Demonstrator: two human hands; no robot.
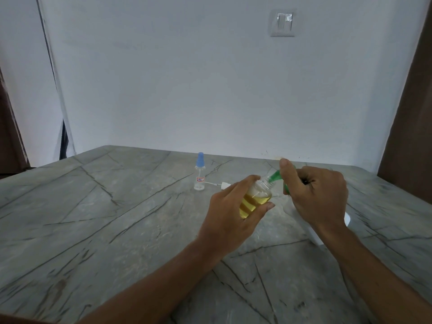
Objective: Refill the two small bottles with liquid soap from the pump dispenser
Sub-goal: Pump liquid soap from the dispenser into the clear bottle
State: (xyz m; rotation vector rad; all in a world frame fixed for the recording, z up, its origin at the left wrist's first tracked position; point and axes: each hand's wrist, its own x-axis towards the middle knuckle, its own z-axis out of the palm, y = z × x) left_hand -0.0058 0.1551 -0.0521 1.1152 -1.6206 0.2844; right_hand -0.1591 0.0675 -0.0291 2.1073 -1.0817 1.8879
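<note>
My left hand point(230, 206) grasps the tilted bottle point(256, 198); right hand point(314, 195) grips the green pump point(273, 177). Risk: soap overflowing onto the table point(117, 218).

The surface point(98, 220) is grey stone with thin dark lines running across it like cracks, and its far edge meets a pale wall. A small clear bottle point(199, 177) with a blue top stands upright on it near the far edge, with a little white label on its side. Just beside that bottle, to the right, a small white cap with a thin white tube point(218, 184) lies flat, and a white thing point(315, 238) sits at the right, mostly hidden behind an arm.
</note>
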